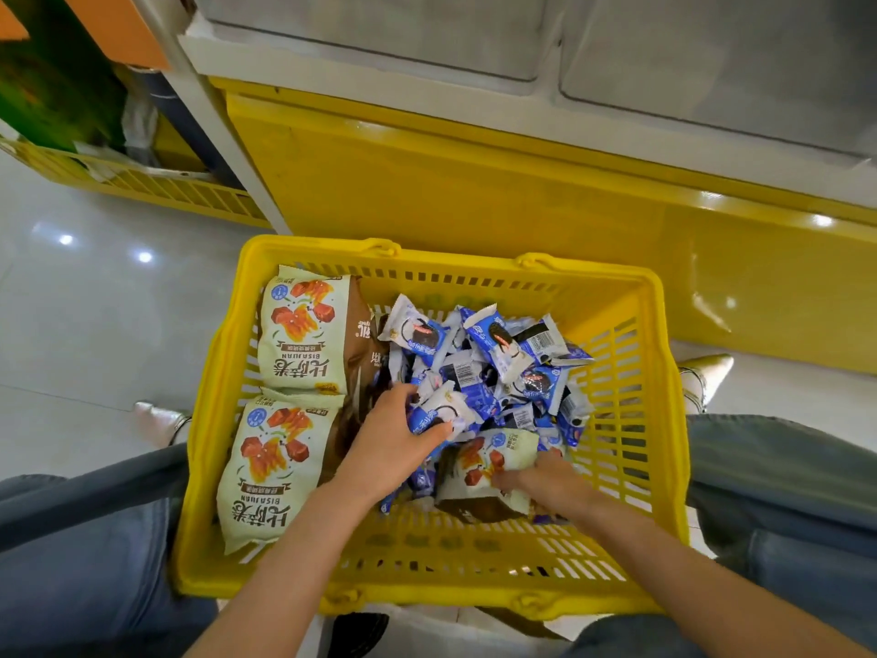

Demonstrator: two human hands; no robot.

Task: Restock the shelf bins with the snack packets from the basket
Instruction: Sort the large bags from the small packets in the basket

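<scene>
A yellow plastic basket [664,467] sits between my knees. Inside, a heap of small blue-and-white cookie packets [503,363] fills the middle and right. Two large cream snack bags [299,339] lie along the left side, one behind the other. My left hand [394,444] grips a few of the small blue packets at the heap's near edge. My right hand [545,482] holds a smaller cream-and-brown packet [479,472] lying on the heap's front. Clear shelf bins [379,30] stand above at the top of the view.
A yellow shelf base [474,182] runs behind the basket under a white shelf ledge [427,87]. To the left is glossy tiled floor [95,301] and another low yellow rack [142,182]. My legs in blue jeans flank the basket.
</scene>
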